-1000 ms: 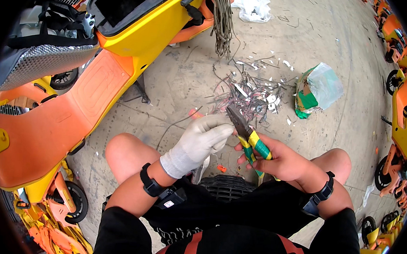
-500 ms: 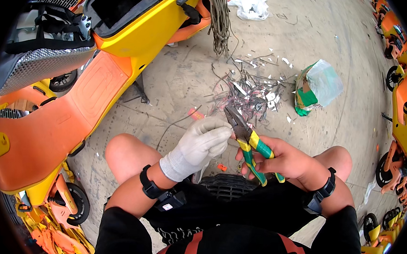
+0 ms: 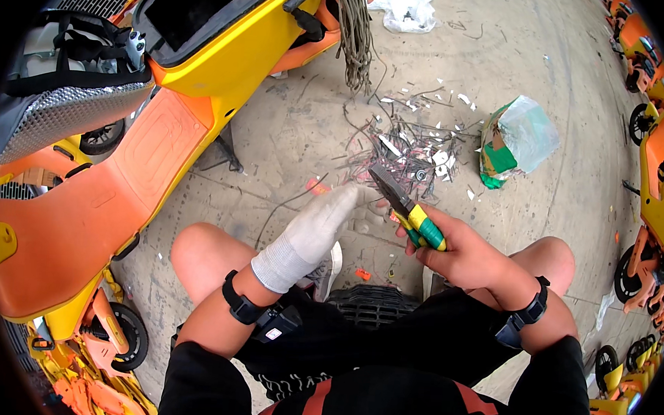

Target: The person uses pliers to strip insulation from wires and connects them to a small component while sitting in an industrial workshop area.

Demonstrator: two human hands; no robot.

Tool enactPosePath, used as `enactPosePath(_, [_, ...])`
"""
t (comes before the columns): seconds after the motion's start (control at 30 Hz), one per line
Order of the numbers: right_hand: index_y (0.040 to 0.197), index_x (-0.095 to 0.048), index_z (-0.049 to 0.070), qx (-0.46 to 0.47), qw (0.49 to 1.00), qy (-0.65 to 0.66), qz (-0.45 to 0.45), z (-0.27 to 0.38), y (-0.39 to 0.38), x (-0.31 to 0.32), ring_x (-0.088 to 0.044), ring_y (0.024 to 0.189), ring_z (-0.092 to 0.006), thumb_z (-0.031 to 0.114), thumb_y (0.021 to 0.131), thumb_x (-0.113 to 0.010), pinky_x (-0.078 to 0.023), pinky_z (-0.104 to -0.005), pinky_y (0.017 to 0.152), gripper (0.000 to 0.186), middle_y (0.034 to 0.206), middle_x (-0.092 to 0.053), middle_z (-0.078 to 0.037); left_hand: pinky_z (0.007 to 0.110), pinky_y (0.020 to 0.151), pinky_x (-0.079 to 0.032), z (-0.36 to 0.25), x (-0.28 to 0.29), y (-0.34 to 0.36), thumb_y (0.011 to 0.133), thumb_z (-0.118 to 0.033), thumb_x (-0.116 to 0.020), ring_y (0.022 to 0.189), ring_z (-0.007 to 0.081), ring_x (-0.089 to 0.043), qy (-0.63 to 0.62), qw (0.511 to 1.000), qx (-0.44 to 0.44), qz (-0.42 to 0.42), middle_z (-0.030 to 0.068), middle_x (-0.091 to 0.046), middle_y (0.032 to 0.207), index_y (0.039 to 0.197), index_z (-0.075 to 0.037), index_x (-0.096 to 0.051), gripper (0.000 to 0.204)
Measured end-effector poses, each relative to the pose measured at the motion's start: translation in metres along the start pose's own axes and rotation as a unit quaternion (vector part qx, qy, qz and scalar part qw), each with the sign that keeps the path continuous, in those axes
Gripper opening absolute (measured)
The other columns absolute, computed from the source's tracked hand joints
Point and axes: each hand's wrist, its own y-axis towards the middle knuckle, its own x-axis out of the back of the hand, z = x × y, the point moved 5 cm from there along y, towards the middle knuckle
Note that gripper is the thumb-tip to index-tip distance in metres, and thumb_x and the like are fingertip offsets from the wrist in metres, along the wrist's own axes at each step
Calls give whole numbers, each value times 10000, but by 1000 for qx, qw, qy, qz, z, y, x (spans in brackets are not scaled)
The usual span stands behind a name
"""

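My left hand [image 3: 322, 216], in a white knit glove, reaches forward with its fingers stretched out beside the jaws of the pliers. Nothing shows in it, though its palm side is partly hidden. My bare right hand [image 3: 463, 246] grips a pair of pliers [image 3: 410, 208] with green and yellow handles. The handles are squeezed close together, and the dark jaws point up and to the left. Beyond the jaws, a pile of cut wire and white plastic scraps [image 3: 411, 155] lies on the concrete floor.
An orange and yellow scooter body [image 3: 154, 136] stands at the left, a bundle of cables [image 3: 351, 37] hanging from it. Right of the scraps is a green-patterned bag [image 3: 495, 153]. A clear plastic bag [image 3: 405, 6] lies farther off. Scooters [image 3: 660, 182] line the right edge.
My left fingers have straightened from a pinch near the pliers' jaws. The pliers' handles have come together in my right hand.
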Motion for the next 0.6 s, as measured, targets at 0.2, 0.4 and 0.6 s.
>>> enactPosePath(0.2, [1531, -351, 78, 18, 994, -102, -38, -3, -3, 2, -593, 963, -195, -127, 825, -515, -494, -327, 907, 753, 1144, -606, -105, 305, 921, -478, -25, -4, -3, 1011, -177, -506, 1034, 144, -622, 292, 951, -95, -26, 81, -686, 1056, 1168, 28, -640, 291])
enactPosePath(0.4, [1528, -345, 67, 29, 974, -206, -89, 2, -4, -4, -605, 1049, -390, -78, 824, -557, -489, -403, 928, 749, 1181, -596, -217, 249, 751, -494, -29, -15, -12, 960, -143, -598, 821, 77, -626, 360, 922, -124, -72, 29, -693, 894, 1075, 11, -668, 204])
enactPosePath(0.6, [1503, -348, 33, 14, 953, -263, -151, -4, -3, -15, -568, 1117, -470, -69, 811, -552, -488, -461, 938, 729, 1240, -556, -276, 298, 680, -506, -12, -9, 0, 945, -197, -632, 732, 122, -647, 303, 939, -128, -102, 79, -705, 806, 997, 17, -675, 224])
